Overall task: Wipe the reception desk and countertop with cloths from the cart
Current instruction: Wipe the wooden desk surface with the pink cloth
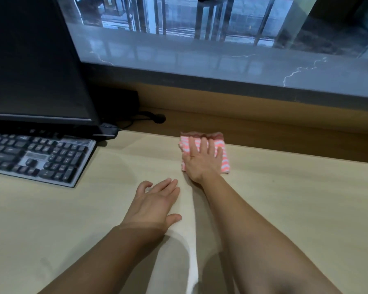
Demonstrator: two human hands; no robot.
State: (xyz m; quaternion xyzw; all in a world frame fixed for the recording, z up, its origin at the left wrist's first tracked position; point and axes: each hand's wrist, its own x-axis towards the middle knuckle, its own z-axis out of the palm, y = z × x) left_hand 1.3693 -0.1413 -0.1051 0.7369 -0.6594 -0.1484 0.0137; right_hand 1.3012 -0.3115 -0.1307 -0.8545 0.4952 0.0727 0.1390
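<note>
My right hand (pixel 202 161) lies flat, fingers spread, palm pressing the folded pink-and-white striped cloth (pixel 220 158) onto the pale wood desk (pixel 295 204), near its back edge w/ the raised grey marble countertop (pixel 232 60) beyond. My left hand (pixel 155 204) is open, holding nothing, low over the desk just beside my right forearm. Keyboard (pixel 38 158) & monitor (pixel 34 60) sit far left.
</note>
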